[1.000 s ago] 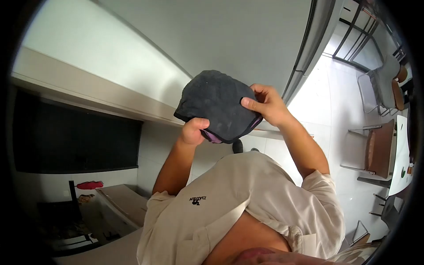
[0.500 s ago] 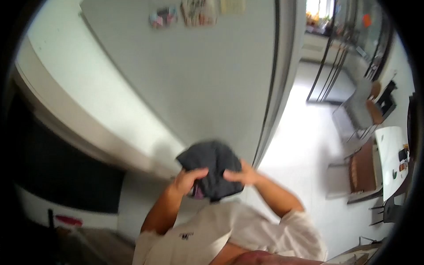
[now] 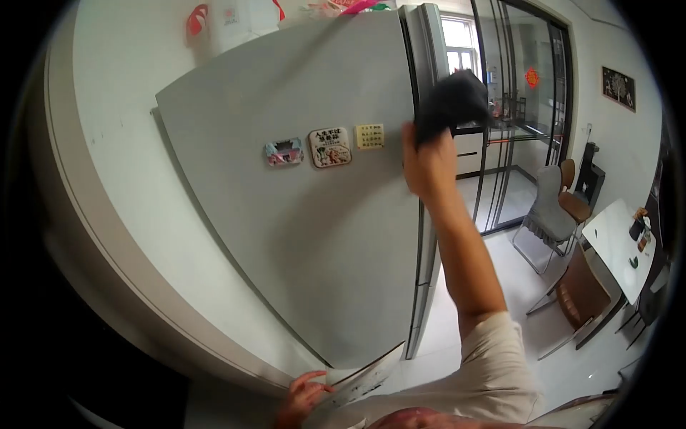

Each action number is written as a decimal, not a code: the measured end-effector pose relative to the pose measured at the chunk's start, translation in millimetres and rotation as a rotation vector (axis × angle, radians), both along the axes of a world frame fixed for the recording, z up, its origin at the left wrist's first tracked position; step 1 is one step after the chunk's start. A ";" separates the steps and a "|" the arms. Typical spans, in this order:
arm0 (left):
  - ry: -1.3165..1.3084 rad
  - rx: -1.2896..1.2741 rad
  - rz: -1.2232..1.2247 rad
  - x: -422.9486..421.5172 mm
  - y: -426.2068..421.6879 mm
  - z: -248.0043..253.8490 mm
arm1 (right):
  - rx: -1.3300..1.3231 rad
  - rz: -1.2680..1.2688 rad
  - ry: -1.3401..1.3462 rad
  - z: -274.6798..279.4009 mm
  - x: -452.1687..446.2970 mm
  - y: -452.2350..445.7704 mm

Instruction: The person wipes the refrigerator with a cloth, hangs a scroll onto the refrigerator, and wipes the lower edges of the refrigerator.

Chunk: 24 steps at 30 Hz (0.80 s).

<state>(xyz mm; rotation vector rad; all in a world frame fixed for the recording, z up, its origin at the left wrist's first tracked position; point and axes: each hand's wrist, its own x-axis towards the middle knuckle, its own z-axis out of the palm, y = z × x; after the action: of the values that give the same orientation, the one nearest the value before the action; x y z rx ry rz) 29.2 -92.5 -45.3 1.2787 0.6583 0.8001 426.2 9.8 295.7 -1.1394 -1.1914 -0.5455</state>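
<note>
My right hand (image 3: 432,161) is raised beside the fridge's right edge, its fingers closed on a dark grey cloth (image 3: 457,104). The cloth is bunched and blurred by motion, and its exact kind is unclear. Low at the bottom of the view is my left hand (image 3: 306,397), fingers bent and slightly apart, beside a pale printed surface (image 3: 364,382) that may be my shirt front. Nothing shows in that hand. The grey fridge (image 3: 343,236) fills the space ahead, with several magnets and a yellow note (image 3: 370,136) on its side.
Bags (image 3: 350,8) lie on top of the fridge. To the right are a glass door (image 3: 525,107), a grey chair (image 3: 550,196), a brown chair (image 3: 579,293) and a white table (image 3: 614,239) with small items. A pale wall (image 3: 114,143) borders the left.
The dark cloth was in both hands low before my chest. My left hand has let go and moved down; my right hand has lifted the cloth up and right. The view has tilted upward.
</note>
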 end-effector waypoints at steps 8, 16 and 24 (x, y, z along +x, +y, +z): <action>0.048 -0.375 0.051 -79.4 28.9 -37.0 | 0.192 -0.634 -0.282 92.1 -42.5 123.1; -0.007 -0.109 -0.049 -79.7 58.1 -29.7 | -0.279 -0.004 -0.367 73.8 -96.3 114.2; 0.103 -0.382 0.012 -117.7 60.8 -88.1 | 0.166 -0.767 -0.102 91.6 -72.7 128.1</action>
<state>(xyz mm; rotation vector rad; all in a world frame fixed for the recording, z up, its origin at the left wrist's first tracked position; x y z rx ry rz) -88.5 -31.7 -133.4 0.9717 0.8571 0.5852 353.6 137.9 387.2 -1.4226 -0.7395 -1.2696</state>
